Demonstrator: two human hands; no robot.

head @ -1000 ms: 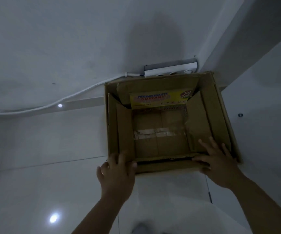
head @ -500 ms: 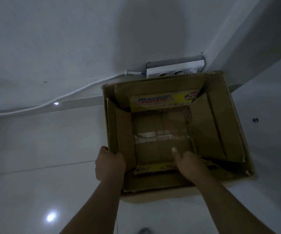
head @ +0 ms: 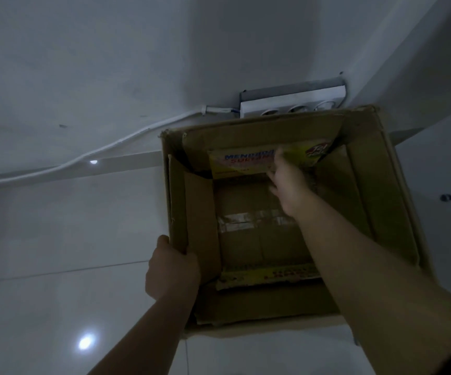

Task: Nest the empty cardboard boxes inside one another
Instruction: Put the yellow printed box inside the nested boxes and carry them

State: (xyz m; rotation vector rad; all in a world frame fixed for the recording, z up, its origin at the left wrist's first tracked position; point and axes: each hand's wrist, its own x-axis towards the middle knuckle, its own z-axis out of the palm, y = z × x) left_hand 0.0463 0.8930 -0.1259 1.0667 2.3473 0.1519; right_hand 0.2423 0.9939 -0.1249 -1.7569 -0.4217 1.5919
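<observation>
A large brown cardboard box (head: 397, 207) stands open on the white floor against the wall. A smaller cardboard box (head: 248, 239) with yellow printed flaps sits inside it, its taped bottom showing. My left hand (head: 171, 269) grips the near left corner, fingers curled over the flap edge. My right hand (head: 288, 185) reaches deep inside and presses against the far yellow flap (head: 240, 163), fingers blurred. Whether it grips that flap I cannot tell.
A white power strip (head: 292, 102) lies on the floor just behind the box, its white cable (head: 105, 148) running left along the wall. The wall corner juts in at the right. A small dark fitting (head: 445, 197) sits on the floor at right.
My right hand has moved from the near flap across the inner box to the far yellow flap. My left hand stays on the near left corner. The view has moved closer.
</observation>
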